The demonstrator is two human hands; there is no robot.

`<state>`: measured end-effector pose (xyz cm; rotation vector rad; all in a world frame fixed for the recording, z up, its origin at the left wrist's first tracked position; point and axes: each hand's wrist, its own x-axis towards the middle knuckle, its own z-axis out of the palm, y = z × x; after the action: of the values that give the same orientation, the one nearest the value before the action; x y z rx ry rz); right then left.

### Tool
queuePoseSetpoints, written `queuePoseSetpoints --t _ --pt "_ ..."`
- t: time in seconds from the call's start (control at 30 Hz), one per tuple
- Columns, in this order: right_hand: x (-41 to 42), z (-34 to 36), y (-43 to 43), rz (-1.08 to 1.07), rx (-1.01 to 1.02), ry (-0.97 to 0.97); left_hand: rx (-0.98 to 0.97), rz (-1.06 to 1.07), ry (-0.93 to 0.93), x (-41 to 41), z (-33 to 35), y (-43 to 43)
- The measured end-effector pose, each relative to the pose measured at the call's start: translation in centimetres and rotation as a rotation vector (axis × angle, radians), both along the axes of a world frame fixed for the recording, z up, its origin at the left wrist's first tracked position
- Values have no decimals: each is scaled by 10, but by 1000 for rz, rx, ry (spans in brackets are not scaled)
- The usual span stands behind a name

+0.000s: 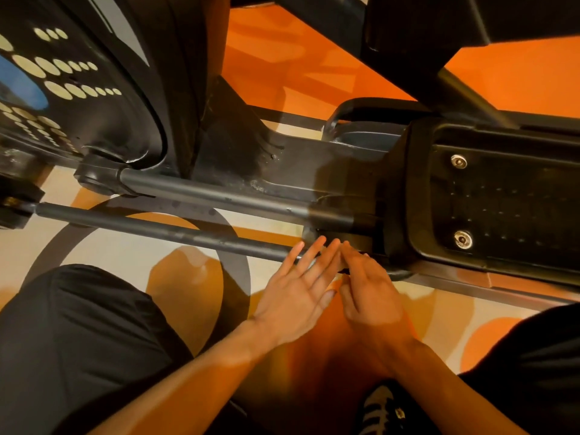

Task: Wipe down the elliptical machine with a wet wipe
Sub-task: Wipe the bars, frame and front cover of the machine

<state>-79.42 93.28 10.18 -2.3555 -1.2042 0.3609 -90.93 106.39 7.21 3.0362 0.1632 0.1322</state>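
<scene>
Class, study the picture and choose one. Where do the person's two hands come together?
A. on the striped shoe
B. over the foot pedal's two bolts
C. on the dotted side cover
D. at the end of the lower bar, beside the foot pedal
D: the left hand and right hand reach out with straight fingers, tips close together, where the lower bar meets the foot pedal.
</scene>
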Motion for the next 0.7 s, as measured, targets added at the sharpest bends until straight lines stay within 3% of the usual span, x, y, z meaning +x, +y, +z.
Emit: queuePoseSetpoints --t 0.1,0.27,0.4,0.53,0.63,0.7 --pt "20 -7 -2 179 -4 -249 56 -37 48 1 1 8" --pt "44 -11 13 400 14 -407 145 -9 147 -13 5 38" --pt "53 -10 43 606 26 -384 41 121 164 -21 7 39" --pt "57 -15 48 574 7 -310 -112 172 109 2 0 19" --pt "61 -17 46 587 6 -251 -11 155 128 0 -9 22" --pt "59 -17 46 655 27 -324 77 132 174 -14 -11 38"
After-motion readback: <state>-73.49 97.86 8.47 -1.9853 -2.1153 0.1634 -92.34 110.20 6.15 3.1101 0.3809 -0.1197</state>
